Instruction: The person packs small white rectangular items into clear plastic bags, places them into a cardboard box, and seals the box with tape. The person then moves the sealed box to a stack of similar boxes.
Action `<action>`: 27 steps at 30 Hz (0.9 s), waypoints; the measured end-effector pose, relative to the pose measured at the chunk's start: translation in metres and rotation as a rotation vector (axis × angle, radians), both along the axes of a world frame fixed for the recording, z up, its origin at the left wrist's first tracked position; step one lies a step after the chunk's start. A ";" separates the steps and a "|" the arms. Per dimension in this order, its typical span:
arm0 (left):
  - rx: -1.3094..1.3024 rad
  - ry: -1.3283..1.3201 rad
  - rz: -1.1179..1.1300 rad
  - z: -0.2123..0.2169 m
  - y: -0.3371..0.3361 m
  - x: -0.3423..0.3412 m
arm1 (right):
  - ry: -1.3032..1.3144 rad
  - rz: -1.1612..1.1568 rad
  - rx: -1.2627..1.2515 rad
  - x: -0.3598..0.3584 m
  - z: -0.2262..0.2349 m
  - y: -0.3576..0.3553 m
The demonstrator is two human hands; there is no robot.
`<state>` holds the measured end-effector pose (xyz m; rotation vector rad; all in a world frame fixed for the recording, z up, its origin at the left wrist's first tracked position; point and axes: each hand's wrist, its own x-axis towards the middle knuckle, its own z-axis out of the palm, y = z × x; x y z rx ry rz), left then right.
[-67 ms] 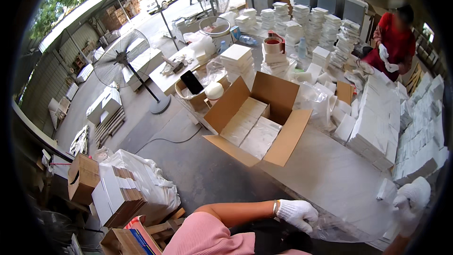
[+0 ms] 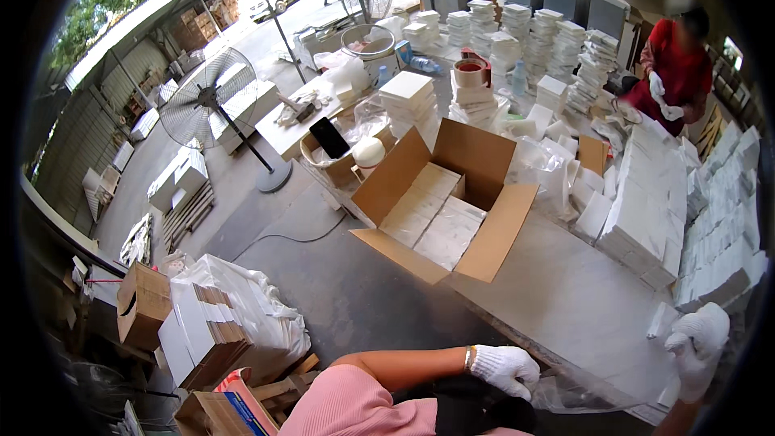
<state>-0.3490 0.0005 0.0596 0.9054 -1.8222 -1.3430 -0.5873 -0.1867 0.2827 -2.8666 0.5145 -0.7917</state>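
Resting low in the frame, the left hand (image 2: pixel 504 370) wears a white work glove and lies loosely curled over dark cloth in the person's lap, its fingers drawn in but clamped on nothing that I can see. Just beside it, toward the bottom right, a crumpled clear plastic bag (image 2: pixel 569 394) lies at the near edge of the grey worktable (image 2: pixel 557 299). At the far right edge, the right hand (image 2: pixel 701 337), gloved too, sits on a small white box (image 2: pixel 662 321) at the end of a row of such boxes; whether its fingers close around the box or just lie on it I cannot tell. In the middle of the frame stands an open cardboard carton (image 2: pixel 440 194), flaps spread, with flat white boxes laid inside. At the upper right a person in red (image 2: pixel 674 69) works among white stacks. A standing fan (image 2: pixel 211 109) is at the upper left.
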 end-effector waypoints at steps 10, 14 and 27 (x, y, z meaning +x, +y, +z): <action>0.164 -0.353 0.125 -0.155 0.080 0.001 | 0.214 0.201 0.235 0.050 -0.146 0.054; 0.132 -0.457 0.219 -0.192 0.083 -0.006 | 0.230 0.240 0.208 0.039 -0.177 0.052; 0.014 -0.576 0.549 -0.222 0.025 -0.045 | -0.001 0.254 0.153 0.016 -0.216 -0.008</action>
